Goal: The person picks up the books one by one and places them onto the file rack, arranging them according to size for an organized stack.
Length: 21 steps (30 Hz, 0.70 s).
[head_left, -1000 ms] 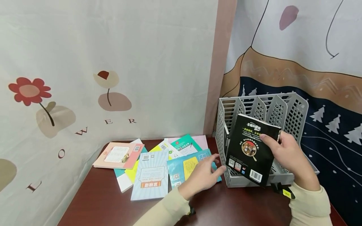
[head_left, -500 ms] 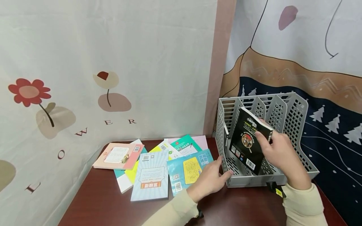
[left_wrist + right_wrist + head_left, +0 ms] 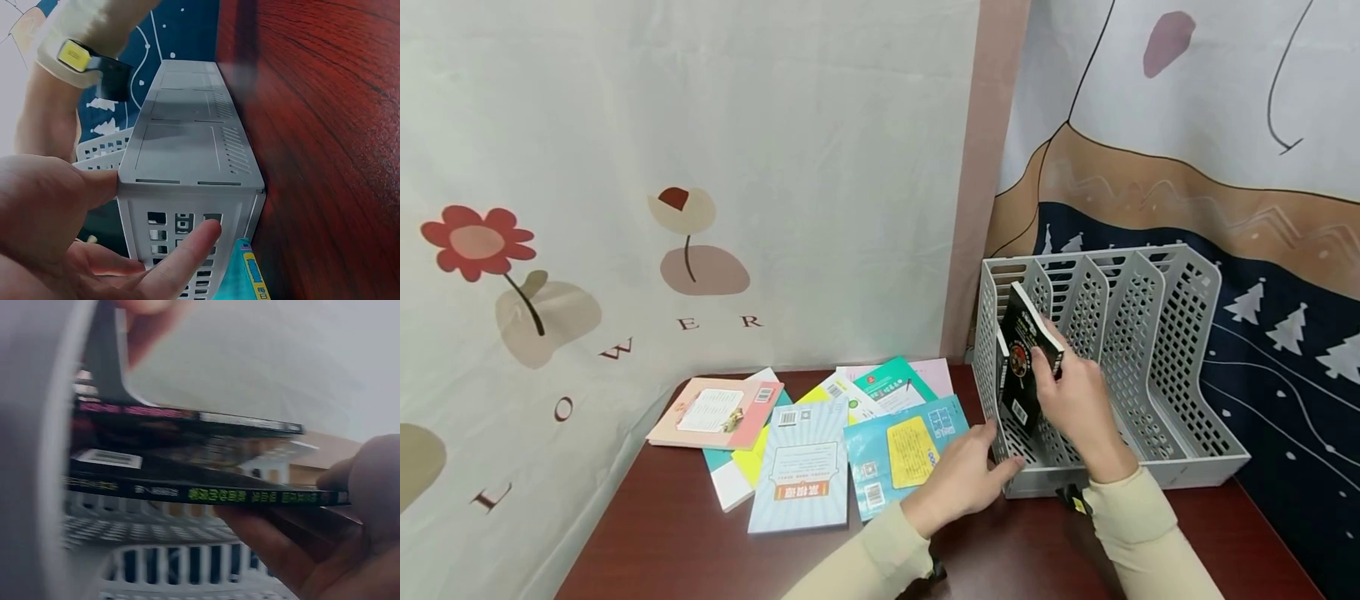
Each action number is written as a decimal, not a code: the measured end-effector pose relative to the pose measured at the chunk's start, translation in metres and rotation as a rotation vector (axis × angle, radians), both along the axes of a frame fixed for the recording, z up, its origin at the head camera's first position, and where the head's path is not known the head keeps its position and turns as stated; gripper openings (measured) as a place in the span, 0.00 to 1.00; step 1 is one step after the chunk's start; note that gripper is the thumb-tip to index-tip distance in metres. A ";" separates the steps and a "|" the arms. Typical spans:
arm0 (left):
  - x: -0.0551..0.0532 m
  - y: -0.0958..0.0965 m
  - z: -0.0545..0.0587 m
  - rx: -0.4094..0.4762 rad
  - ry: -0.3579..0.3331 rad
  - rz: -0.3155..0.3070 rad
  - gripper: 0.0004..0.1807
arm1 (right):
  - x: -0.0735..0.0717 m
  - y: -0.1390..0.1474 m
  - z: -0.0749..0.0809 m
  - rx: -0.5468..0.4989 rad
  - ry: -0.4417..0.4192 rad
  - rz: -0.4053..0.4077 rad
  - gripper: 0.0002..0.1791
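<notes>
A grey mesh file rack (image 3: 1195, 473) with several upright compartments stands at the right of the table. My right hand (image 3: 1078, 408) pinches a thin black paperback book (image 3: 1019, 333) by its right edge, thumb on the back cover. The book stands tilted inside the leftmost part of the rack. Beside it, against the left wall, is another dark book (image 3: 1002, 367); the right wrist view shows its pink-lettered spine (image 3: 144, 412) apart from the held book's green-lettered spine (image 3: 250, 495). My left hand (image 3: 958, 479) holds the rack's front left corner, thumb at the front rim, a finger along the side wall.
Left of the rack lie several loose books: a blue one with a yellow panel (image 3: 910, 454), a pale blue one (image 3: 797, 467), a pink one (image 3: 715, 412) and a green one (image 3: 895, 387). A patterned cloth (image 3: 820, 183) hangs behind the dark red table (image 3: 677, 533).
The right hand has carried the black book leftward and down into the rack, turning it more edge-on. The left hand has shifted slightly right onto the rack's corner.
</notes>
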<state>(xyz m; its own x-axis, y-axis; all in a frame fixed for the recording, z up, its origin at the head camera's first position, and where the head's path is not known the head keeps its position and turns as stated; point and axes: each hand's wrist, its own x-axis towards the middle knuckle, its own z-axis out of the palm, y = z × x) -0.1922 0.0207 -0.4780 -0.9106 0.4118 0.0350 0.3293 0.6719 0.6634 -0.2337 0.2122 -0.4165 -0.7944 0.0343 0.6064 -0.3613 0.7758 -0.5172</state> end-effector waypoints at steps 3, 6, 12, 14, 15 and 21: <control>0.000 0.000 0.000 -0.005 0.000 -0.001 0.43 | -0.008 -0.003 -0.012 -0.008 -0.015 0.010 0.29; -0.001 -0.001 0.001 -0.016 -0.001 -0.005 0.44 | -0.015 -0.005 -0.022 -0.013 -0.053 0.039 0.30; -0.002 0.000 0.001 -0.038 0.016 -0.029 0.45 | -0.020 -0.008 -0.030 -0.042 -0.175 0.112 0.33; -0.003 0.000 0.001 -0.044 0.014 -0.032 0.45 | -0.020 -0.008 -0.030 -0.063 -0.226 0.137 0.33; -0.003 0.000 0.000 -0.044 0.017 -0.036 0.45 | -0.021 -0.007 -0.030 -0.079 -0.253 0.150 0.34; -0.004 -0.002 0.001 -0.043 0.042 -0.062 0.43 | -0.020 -0.006 -0.029 -0.153 -0.376 0.230 0.39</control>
